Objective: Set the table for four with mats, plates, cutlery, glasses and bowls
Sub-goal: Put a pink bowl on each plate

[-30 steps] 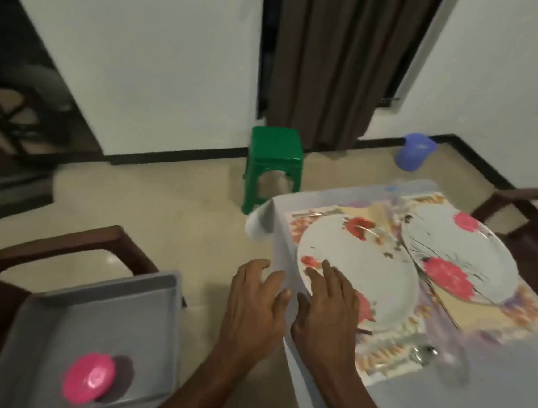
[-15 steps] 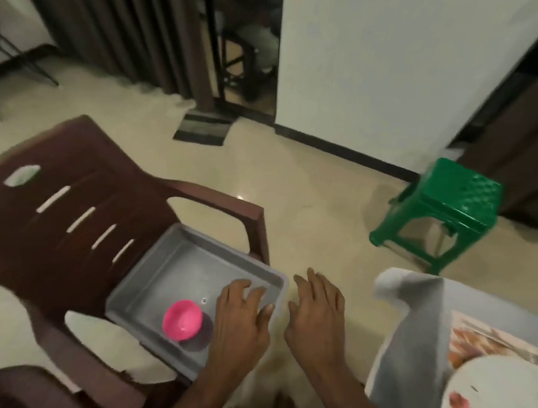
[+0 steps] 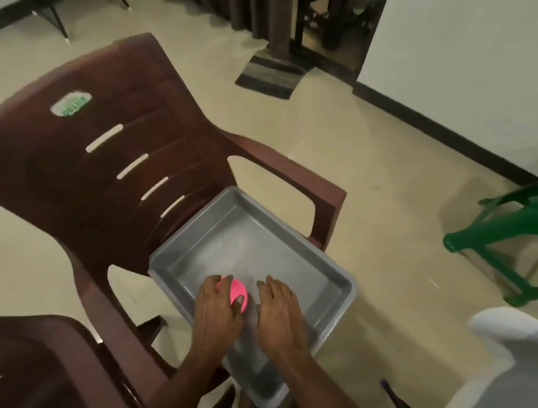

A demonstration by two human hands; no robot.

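Our hands in the grey tray (image 3: 294, 228) on a brown chair (image 3: 111, 146)
Our left hand (image 3: 217, 309) curls around the pink bowl (image 3: 238, 293); right hand (image 3: 280, 314) hovers flat, holding nothing, above beige floor (image 3: 377, 154).

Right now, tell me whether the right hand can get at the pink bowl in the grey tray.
Probably yes. The right hand hangs open over the grey tray, just beside the pink bowl, with nothing between them. But the left hand already covers the bowl and curls round it, so little of it is free to grasp.
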